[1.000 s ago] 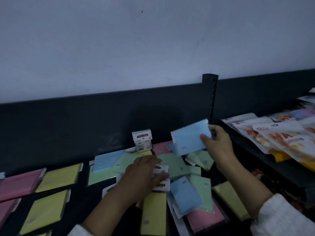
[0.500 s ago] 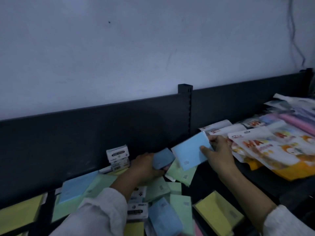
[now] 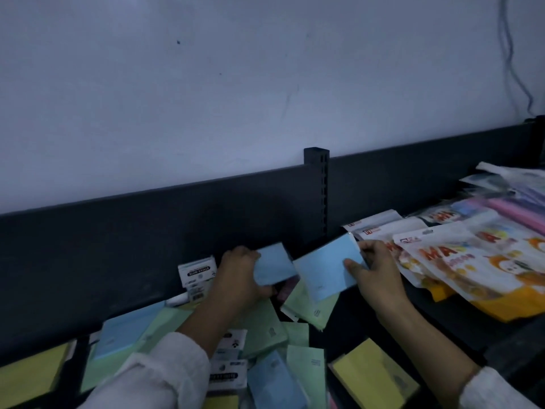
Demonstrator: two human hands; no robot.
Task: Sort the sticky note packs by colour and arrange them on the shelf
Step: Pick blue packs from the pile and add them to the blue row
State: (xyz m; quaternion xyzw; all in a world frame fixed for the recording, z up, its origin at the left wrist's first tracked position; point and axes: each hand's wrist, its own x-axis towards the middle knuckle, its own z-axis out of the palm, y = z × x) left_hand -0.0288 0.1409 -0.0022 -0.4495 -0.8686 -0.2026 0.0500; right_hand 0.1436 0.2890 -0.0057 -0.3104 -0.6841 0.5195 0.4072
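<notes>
Directly below and left of the slotted upright post [image 3: 316,184], the left hand [image 3: 236,278] curls round a smaller blue pack [image 3: 272,265]; at the post's foot, the right hand [image 3: 377,270] pinches a larger blue pack [image 3: 324,270] between thumb and fingers, its edge just beside the smaller one; a second ago the left hand lay flat on the mixed pile [image 3: 265,326] further below the post, holding nothing; it has since raised this pack alongside the other; the blues are evidently being gathered, the pile remaining unsorted.
</notes>
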